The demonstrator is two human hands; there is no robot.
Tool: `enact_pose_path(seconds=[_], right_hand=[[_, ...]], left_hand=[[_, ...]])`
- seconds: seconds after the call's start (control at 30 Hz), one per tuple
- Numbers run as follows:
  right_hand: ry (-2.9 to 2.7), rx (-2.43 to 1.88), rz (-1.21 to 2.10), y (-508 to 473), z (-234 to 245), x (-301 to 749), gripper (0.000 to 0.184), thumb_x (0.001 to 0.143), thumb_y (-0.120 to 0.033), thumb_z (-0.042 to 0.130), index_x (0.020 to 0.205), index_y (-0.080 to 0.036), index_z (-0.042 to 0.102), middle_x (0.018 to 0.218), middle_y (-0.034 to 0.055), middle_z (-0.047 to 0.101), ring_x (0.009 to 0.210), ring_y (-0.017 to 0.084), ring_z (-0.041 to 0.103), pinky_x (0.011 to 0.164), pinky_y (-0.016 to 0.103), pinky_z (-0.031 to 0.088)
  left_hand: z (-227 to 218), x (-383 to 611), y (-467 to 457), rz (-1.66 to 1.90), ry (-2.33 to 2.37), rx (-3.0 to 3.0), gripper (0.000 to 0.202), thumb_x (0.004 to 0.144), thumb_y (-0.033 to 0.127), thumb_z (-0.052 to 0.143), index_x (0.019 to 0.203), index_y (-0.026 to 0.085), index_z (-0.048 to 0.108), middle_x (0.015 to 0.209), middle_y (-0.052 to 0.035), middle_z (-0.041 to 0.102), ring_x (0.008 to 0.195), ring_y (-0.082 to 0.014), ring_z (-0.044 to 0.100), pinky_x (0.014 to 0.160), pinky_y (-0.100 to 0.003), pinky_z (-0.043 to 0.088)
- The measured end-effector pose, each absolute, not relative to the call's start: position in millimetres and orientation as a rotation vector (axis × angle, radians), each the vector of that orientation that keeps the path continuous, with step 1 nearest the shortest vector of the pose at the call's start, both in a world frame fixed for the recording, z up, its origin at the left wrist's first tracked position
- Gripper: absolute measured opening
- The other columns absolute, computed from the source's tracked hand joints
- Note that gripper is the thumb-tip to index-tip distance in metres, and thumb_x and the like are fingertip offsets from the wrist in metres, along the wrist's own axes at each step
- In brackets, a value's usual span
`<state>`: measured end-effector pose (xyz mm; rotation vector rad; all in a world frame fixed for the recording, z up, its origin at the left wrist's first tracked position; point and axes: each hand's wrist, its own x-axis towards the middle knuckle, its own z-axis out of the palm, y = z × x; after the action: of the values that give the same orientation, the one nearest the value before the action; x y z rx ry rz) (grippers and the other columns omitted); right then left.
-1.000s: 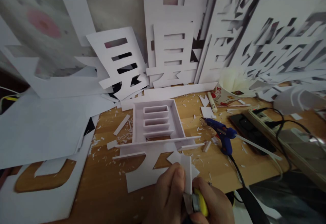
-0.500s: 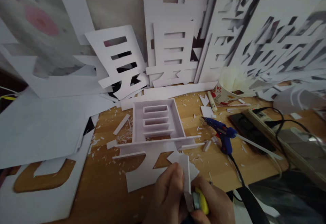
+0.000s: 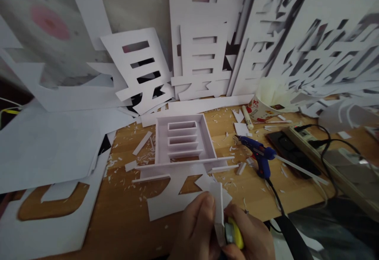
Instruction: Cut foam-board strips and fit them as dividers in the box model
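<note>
My left hand [image 3: 197,224] pinches a narrow white foam-board strip [image 3: 218,208], held upright near the front of the table. Closed around a yellow-and-grey utility knife [image 3: 235,232], my right hand [image 3: 253,232] is pressed close to the strip's right side. The knife's blade is hidden. Just beyond the hands lies a white cut-out character [image 3: 166,206] with raised walls [image 3: 209,137] standing on its upper part. Small walled boxes frame slots inside it, and its lower part is flat, partly covered by my left hand.
A blue glue gun [image 3: 260,153] with a glue stick lies at right, its cord running toward me. Behind it are a paper cup [image 3: 260,108] of glue sticks, a dark phone [image 3: 291,153] and a power strip [image 3: 316,161]. White sheets [image 3: 44,145] cover the left; cut-out boards [image 3: 204,15] lean behind.
The view has shifted slightly, so the table things appear a little further right. My hands, the strip and the knife keep nearly the same pose, a touch lower in view.
</note>
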<state>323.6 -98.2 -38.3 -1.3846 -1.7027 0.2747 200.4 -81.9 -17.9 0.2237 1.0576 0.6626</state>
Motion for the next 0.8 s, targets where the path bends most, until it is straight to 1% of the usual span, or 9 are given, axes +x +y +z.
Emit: enact_pose_path(seconds=[0.07,0.1,0.17,0.23,0.3,0.4,0.53,0.7,0.8], right_hand=[[-1.69,-1.391,0.27,-97,-37,322,0.057,0.101,-0.07,0.037,0.077,-0.023,0.057,0.051,-0.0077,0.055,0.035,0.008,0.05,0.036,0.017,0.036],[-1.684,-1.392,0.274,-97,-36,322,0.057,0.101,-0.071,0.037,0.076,-0.023,0.057,0.05,-0.0075,0.055,0.035,0.008,0.05,0.036,0.018,0.036],[-1.679,-1.391,0.273,-98,-36,322,0.058,0.101,-0.071,0.036,0.073,-0.023,0.055,0.049,-0.0071,0.055,0.034,0.009,0.05,0.035,0.018,0.036],[-1.691,-1.389,0.279,-100,-37,324,0.057,0.101,-0.07,0.037,0.074,-0.023,0.056,0.05,-0.0069,0.056,0.035,0.009,0.052,0.036,0.018,0.037],[-1.709,-1.395,0.306,-103,-39,326,0.057,0.101,-0.07,0.037,0.076,-0.023,0.056,0.052,-0.0068,0.055,0.037,0.008,0.052,0.037,0.018,0.037],[-1.74,-1.415,0.344,-107,-41,330,0.058,0.1,-0.072,0.035,0.076,-0.023,0.055,0.054,-0.0063,0.055,0.038,0.008,0.051,0.039,0.019,0.036],[-1.708,-1.397,0.299,-102,-37,328,0.056,0.101,-0.071,0.036,0.078,-0.024,0.057,0.053,-0.0074,0.056,0.037,0.008,0.051,0.038,0.018,0.037],[-1.659,-1.375,0.239,-92,-27,321,0.057,0.101,-0.07,0.039,0.073,-0.023,0.057,0.049,-0.0078,0.056,0.033,0.008,0.052,0.035,0.017,0.036],[-1.655,-1.392,0.248,-94,-28,320,0.06,0.1,-0.071,0.038,0.069,-0.023,0.055,0.047,-0.0072,0.055,0.032,0.008,0.051,0.034,0.018,0.036]], left_hand=[[-17,202,-82,0.659,1.055,0.226,0.074,0.061,0.079,0.079,0.104,0.02,0.065,0.059,0.0075,0.049,0.052,-0.0096,0.042,0.051,-0.023,0.034],[-17,202,-81,0.66,1.049,0.225,0.075,0.059,0.08,0.078,0.103,0.02,0.065,0.059,0.0072,0.05,0.052,-0.0095,0.042,0.052,-0.023,0.035],[-15,204,-79,0.666,1.034,0.226,0.072,0.055,0.082,0.079,0.087,0.02,0.062,0.059,0.0075,0.049,0.052,-0.0082,0.04,0.052,-0.022,0.035],[-13,206,-78,0.678,1.014,0.238,0.07,0.051,0.082,0.081,0.072,0.021,0.054,0.058,0.0082,0.045,0.053,-0.0071,0.037,0.052,-0.02,0.034],[-12,206,-77,0.68,0.999,0.256,0.072,0.048,0.083,0.081,0.065,0.021,0.048,0.058,0.0085,0.042,0.055,-0.0073,0.036,0.053,-0.019,0.035],[-12,206,-77,0.659,0.963,0.273,0.072,0.05,0.084,0.079,0.066,0.022,0.047,0.059,0.0082,0.04,0.058,-0.0087,0.037,0.056,-0.02,0.037],[-16,205,-80,0.652,0.916,0.327,0.069,0.059,0.085,0.074,0.063,0.023,0.046,0.054,0.0081,0.036,0.052,-0.0084,0.032,0.049,-0.022,0.029],[-23,203,-83,0.637,0.928,0.362,0.068,0.06,0.088,0.07,0.069,0.022,0.056,0.054,0.0073,0.039,0.049,-0.0083,0.032,0.046,-0.023,0.026],[-27,203,-86,0.637,0.944,0.381,0.069,0.06,0.09,0.068,0.07,0.022,0.057,0.051,0.0073,0.04,0.047,-0.0079,0.032,0.046,-0.023,0.024]])
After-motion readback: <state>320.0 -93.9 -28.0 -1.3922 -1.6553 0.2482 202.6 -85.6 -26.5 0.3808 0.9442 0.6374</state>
